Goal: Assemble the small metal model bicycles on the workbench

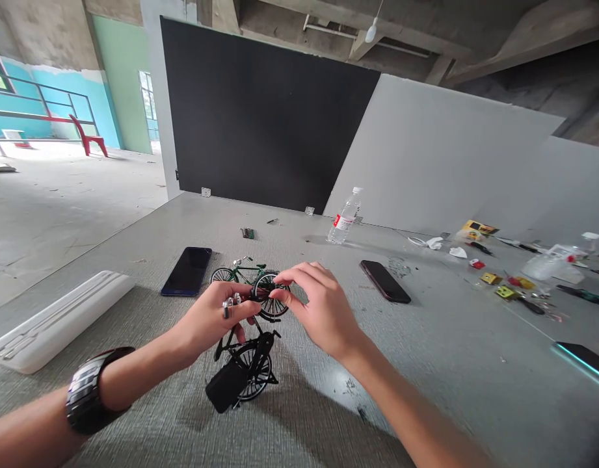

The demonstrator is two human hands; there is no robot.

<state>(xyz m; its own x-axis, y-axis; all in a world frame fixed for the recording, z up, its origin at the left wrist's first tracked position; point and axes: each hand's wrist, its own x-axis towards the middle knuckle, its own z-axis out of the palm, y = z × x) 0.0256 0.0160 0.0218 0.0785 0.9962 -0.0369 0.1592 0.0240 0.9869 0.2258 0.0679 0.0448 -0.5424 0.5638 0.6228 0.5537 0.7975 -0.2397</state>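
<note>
A black toy bicycle is tilted over the table in front of me, its rear wheel and a black box-like part toward me. My left hand is closed on its front end, where silvery handlebar parts stick up between the fingers. With thumb and forefinger, my right hand pinches the rim of a small spoked wheel at that front end. Whether the wheel is fixed to the fork is hidden by my fingers. Just behind stands a green toy bicycle, partly covered by my hands.
Phones lie to the left and right. A water bottle stands near the grey board. At far left rests a long white case. Small packets and tools clutter the right side, with a glowing-edged device nearer.
</note>
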